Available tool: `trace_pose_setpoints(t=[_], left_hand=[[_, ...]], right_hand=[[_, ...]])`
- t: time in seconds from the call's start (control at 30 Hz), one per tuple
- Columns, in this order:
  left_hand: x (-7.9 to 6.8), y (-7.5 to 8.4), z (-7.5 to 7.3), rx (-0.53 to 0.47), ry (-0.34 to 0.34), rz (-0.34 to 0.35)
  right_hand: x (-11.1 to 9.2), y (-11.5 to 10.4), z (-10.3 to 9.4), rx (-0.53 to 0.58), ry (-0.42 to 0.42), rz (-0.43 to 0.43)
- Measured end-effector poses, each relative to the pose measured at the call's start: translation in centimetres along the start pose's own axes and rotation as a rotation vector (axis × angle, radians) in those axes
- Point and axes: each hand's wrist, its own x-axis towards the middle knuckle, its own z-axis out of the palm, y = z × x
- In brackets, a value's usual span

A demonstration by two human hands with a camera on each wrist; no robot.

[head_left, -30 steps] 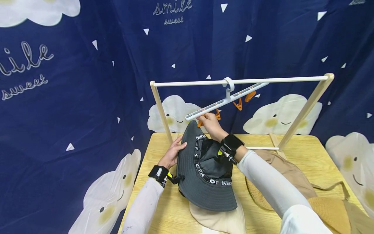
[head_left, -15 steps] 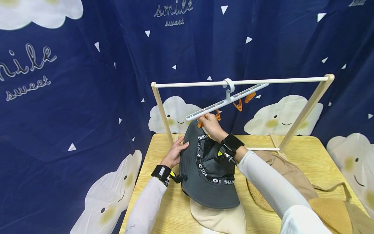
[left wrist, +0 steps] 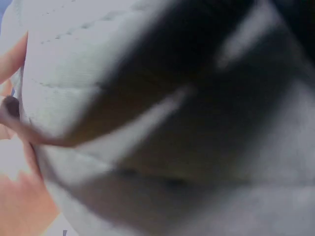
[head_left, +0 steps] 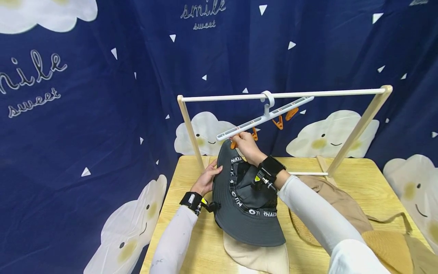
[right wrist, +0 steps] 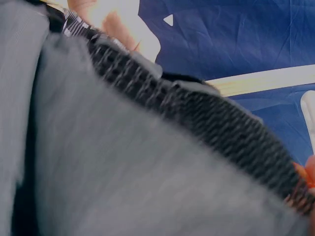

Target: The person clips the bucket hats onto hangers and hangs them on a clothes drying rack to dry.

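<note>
A dark grey bucket hat [head_left: 239,228] hangs tilted below the hanger, its inside and lettered sweatband facing me. My left hand [head_left: 205,179] grips the left side of its brim, thumb on the inner face. At the brim's top edge, my right hand [head_left: 249,147] pinches an orange clip [head_left: 234,145] under the left end of the white hanger [head_left: 263,119]. Grey fabric [left wrist: 64,118] fills most of the left wrist view, with fingers at its left edge. In the right wrist view, the hat's black mesh [right wrist: 197,115] crosses the frame and orange shows at the right edge.
The hanger hooks over a white rail [head_left: 219,98] on a wooden stand. More orange clips [head_left: 278,122] hang along it. On the wooden table [head_left: 198,243] lie a cream hat [head_left: 253,257] beneath the grey one, and tan hats [head_left: 342,205] at right.
My left hand and the lower part of the grey hat have shifted slightly right. The right hand stays at the same clip.
</note>
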Motion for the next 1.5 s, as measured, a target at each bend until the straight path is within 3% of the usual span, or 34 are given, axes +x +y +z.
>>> trace_pose_setpoints(t=[0.47, 0.73, 0.9, 1.2, 1.33, 1.5], left_hand=[[1.3, 0.3, 0.2, 0.138, 0.032, -0.047], [1.9, 1.1, 0.4, 0.208, 0.055, -0.068], [1.9, 1.5, 0.2, 0.251, 0.091, -0.100], [1.9, 2.0, 0.0, 0.260, 0.091, -0.154], [1.9, 2.3, -0.3, 0.302, 0.114, -0.145], [1.9, 2.8, -0.4, 0.363, 0.144, -0.138]], right_hand=[[-0.2, 0.1, -0.7, 0.026, -0.019, 0.008], [-0.3, -0.3, -1.1, -0.046, -0.043, 0.017], [-0.4, -0.5, -1.7, -0.127, -0.091, 0.035], [-0.2, -0.5, -3.0, -0.124, -0.218, 0.076], [-0.2, -0.5, -3.3, -0.139, -0.273, 0.095], [-0.4, -0.7, -3.2, -0.151, -0.277, 0.085]])
